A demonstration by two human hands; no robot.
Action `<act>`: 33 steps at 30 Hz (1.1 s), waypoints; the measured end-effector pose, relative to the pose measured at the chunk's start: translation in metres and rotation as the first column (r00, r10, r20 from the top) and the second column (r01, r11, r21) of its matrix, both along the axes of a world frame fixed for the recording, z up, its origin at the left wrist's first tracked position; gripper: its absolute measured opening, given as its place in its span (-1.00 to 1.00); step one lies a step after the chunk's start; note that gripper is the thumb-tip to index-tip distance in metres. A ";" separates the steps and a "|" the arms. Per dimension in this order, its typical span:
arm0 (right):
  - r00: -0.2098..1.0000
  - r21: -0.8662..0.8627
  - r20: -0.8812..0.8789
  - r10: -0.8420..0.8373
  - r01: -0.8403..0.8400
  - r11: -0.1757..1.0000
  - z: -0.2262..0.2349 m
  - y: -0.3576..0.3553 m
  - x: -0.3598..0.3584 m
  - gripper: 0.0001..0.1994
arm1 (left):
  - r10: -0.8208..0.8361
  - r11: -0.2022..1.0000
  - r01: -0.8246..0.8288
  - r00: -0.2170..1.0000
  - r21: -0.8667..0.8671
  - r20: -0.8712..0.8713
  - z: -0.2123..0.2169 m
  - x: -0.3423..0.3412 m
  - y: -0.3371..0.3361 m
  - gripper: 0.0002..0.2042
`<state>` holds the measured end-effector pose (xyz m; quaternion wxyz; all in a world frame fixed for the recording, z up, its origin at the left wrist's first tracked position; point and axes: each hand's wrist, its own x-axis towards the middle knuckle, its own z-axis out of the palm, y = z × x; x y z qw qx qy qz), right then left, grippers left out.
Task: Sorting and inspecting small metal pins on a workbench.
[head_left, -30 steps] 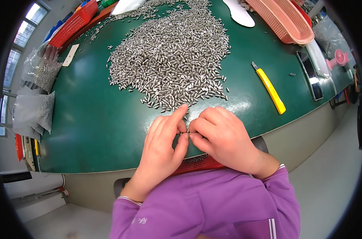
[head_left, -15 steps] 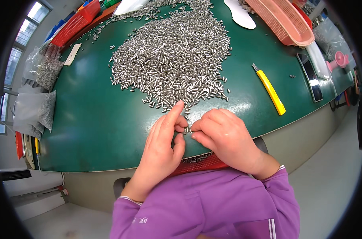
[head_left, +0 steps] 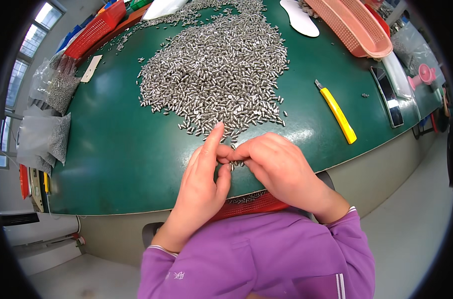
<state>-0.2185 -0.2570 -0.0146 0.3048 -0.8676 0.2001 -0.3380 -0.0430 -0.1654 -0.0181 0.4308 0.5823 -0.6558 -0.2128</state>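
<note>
Both hands meet over the table near its front edge, beside a large pile of small shiny metal pins [head_left: 214,74]. My left hand [head_left: 201,172] has its index finger stretched towards the pile; its thumb and other fingers curve with a gap between them. A few loose pins [head_left: 232,165] sit at these fingertips. From the right, my right hand [head_left: 276,162] reaches over them, fingers bent and pressed together, its fingertips touching or nearly touching the left fingers. What lies between the right fingertips is hidden.
On the green table [head_left: 107,149] lie a yellow utility knife [head_left: 339,114], a phone [head_left: 388,97] and a white insole [head_left: 301,19]. A pink basket [head_left: 353,27] stands far right. Bags of small parts [head_left: 44,137] line the left edge. A red basket [head_left: 251,205] sits below the front edge.
My right hand has moved slightly left and up, its fingers now over the loose pins and against the left fingers. My left hand has shifted slightly left.
</note>
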 end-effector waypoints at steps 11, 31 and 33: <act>0.997 -0.066 -0.072 -0.025 0.020 0.998 0.001 0.004 -0.003 -0.74 | 0.009 1.000 -0.009 0.998 -0.002 -0.068 -0.001 0.000 0.004 -0.10; 0.999 -0.093 -0.033 -0.006 0.003 0.996 -0.003 0.006 0.000 -0.81 | 0.024 1.000 -0.024 0.999 -0.017 0.027 -0.001 0.004 0.007 -0.19; 0.999 -0.080 -0.040 -0.008 0.004 0.997 -0.001 0.007 0.000 -0.80 | 0.034 0.999 -0.034 0.999 -0.004 0.025 -0.001 0.003 0.009 -0.20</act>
